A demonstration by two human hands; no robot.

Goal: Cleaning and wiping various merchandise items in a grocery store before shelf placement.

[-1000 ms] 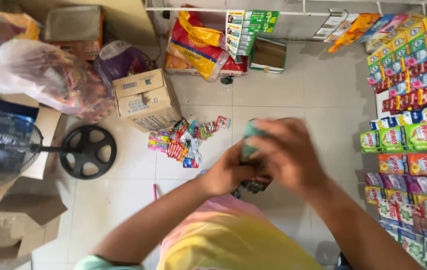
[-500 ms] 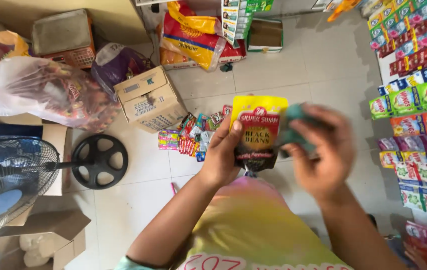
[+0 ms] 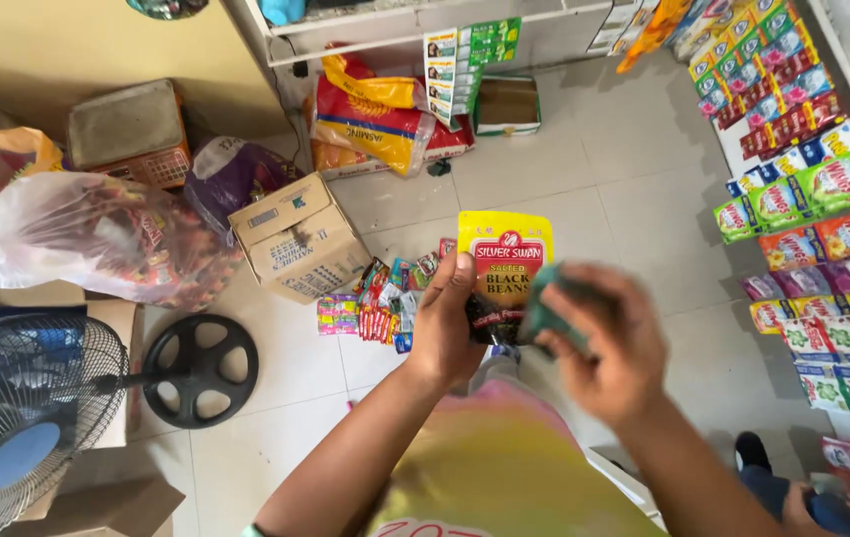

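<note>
I am holding a yellow and red pouch (image 3: 504, 273) up in my left hand (image 3: 448, 323), with my fingers gripping its left edge. My right hand (image 3: 609, 343) is closed around a small green thing (image 3: 544, 310), maybe a cloth or a soft pack; it is blurry, so I cannot tell what it is. It is touching the right side of the pouch. A second ago both hands were bunched together and the pouch was hidden. Now it is showing its whole front, standing straight up, and the green thing is sitting lower on its side.

Below the pouch, small bright packets (image 3: 375, 303) are lying on the tiled floor (image 3: 594, 169). A cardboard box (image 3: 300, 239) is sitting just beside them. A fan (image 3: 27, 418) is standing at the floor's left edge. Rows of colourful sachets (image 3: 813, 199) are hanging along the right edge.
</note>
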